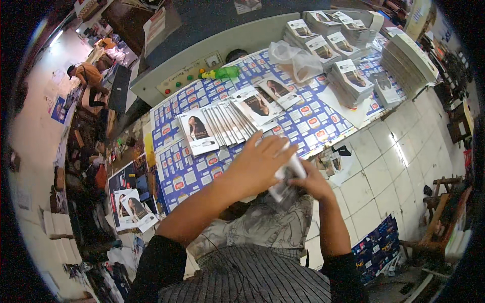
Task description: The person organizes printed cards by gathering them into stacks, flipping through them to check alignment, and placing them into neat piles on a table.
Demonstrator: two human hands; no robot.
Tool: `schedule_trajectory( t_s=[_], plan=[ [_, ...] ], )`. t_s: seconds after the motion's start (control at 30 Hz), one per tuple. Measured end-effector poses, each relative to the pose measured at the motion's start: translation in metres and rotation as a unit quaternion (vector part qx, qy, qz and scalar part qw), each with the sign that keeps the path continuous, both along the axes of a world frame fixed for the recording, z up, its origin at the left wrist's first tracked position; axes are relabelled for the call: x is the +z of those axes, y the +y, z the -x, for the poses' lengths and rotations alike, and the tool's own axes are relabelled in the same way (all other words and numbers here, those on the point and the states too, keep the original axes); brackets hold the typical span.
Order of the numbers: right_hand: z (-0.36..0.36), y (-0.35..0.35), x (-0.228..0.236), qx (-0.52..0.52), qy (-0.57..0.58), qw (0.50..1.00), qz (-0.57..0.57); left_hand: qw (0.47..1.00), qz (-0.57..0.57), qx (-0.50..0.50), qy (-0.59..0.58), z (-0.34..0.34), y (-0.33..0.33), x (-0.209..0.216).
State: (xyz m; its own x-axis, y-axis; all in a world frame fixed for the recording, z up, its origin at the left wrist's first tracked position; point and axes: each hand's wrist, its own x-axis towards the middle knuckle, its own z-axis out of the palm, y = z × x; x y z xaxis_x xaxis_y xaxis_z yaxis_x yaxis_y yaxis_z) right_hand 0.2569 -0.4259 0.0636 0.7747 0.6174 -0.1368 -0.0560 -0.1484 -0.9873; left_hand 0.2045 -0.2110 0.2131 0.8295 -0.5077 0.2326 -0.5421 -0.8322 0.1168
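Observation:
Close in front of my body, both hands hold a white and grey printed piece [289, 178], blurred by motion; it looks like a folded paper or carton, but the exact kind cannot be made out. My left hand [262, 160] curls over its upper left side. My right hand [312, 181] grips its right side. Just beyond my left hand, a fanned row of white printed cartons [227, 123], flat and overlapping, lies on the blue patterned table [189, 174]. More flat cartons [255, 105] with a picture of long dark hair overlap at the row's right end.
Tall stacks of similar cartons [351, 83] fill the table's far right, beside a clear plastic bag [298, 58]. A green bottle [222, 72] lies near a machine panel with buttons [189, 78]. Loose cartons [134, 208] sit at the left. Another person [90, 78] bends over far left.

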Motion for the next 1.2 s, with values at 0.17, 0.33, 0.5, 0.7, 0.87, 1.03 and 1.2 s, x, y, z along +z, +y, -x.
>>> schedule_trajectory(
  t_s=[0.17,0.33,0.5,0.7,0.87,1.03,1.2],
  plan=[
    [-0.076,-0.039,-0.034,-0.154,0.259,0.934,-0.193,0.968,0.125,0.067,0.208,0.010,0.027,-0.028],
    [-0.133,-0.050,-0.034,-0.167,0.293,0.936,-0.098,0.933,0.208,0.072,0.283,0.016,0.040,-0.074],
    [-0.158,-0.047,-0.019,-0.085,0.164,0.976,0.119,0.849,0.296,0.111,0.422,-0.014,0.016,-0.099],
    [-0.160,-0.035,0.009,-0.080,0.093,0.981,0.152,0.685,0.598,0.144,0.390,-0.080,-0.028,-0.181],
    [-0.172,-0.057,0.002,-0.079,0.132,0.981,0.115,0.735,0.540,0.159,0.379,-0.061,-0.033,-0.144],
    [-0.196,-0.066,-0.016,-0.153,0.052,0.968,0.193,0.773,0.473,0.236,0.351,-0.033,0.005,-0.152],
    [-0.220,-0.088,-0.036,-0.157,-0.009,0.956,0.248,0.787,0.437,0.224,0.374,0.001,0.038,-0.151]
  ],
)
